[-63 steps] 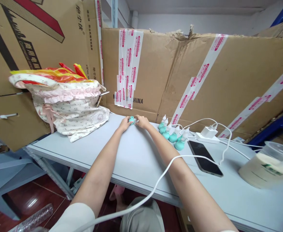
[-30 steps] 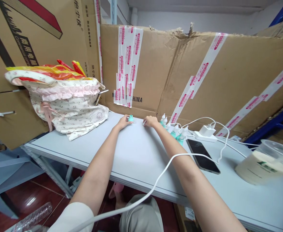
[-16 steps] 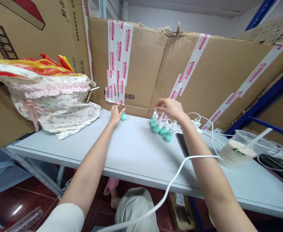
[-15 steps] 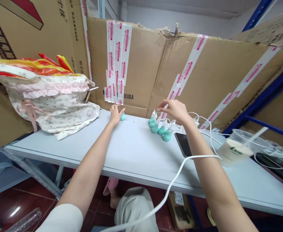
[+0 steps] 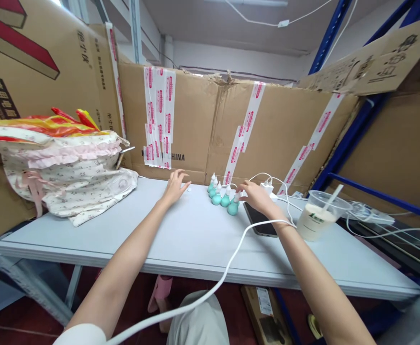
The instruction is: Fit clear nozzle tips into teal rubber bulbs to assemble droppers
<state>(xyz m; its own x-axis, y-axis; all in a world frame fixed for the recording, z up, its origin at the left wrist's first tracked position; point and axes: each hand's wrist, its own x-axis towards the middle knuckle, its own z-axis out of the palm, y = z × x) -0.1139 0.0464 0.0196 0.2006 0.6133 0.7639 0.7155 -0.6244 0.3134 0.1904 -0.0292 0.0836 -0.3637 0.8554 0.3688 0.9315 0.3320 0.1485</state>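
Head camera looks down along both bare forearms to a pale grey tabletop (image 5: pixel 195 239) walled at its far edge by taped cardboard boxes (image 5: pixel 195 120). At the far left corner slumps a floral fabric bag (image 5: pixel 69 184) with a red and yellow plastic bag (image 5: pixel 62 120) poking out of its top. Right of it, near the middle of the far edge, the left hand (image 5: pixel 174 188) lies palm down with its fingers spread apart, gripping nothing that shows; whether anything sits under the palm cannot be told. A small white cap (image 5: pixel 189 188) lies on the tabletop just beside its fingertips. Next along the far edge stands a cluster of teal bulbs (image 5: pixel 217 198) with white nozzles, upright and close together. The right hand (image 5: pixel 255 196) is at the cluster's right side, its fingertips (image 5: pixel 241 193) touching the white nozzle of the nearest bulb (image 5: pixel 232 209); whether they pinch it or only rest against it is too small to tell. A dark phone (image 5: pixel 262 225) lies flat just under that wrist, and a white charger (image 5: pixel 268 186) sits behind the hand by the cardboard. A white cable (image 5: pixel 231 247) crosses the right forearm and drops over the near edge. Further right, a clear plastic cup (image 5: pixel 315 220) of milky drink with a straw stands on the tabletop, well apart from the bulbs
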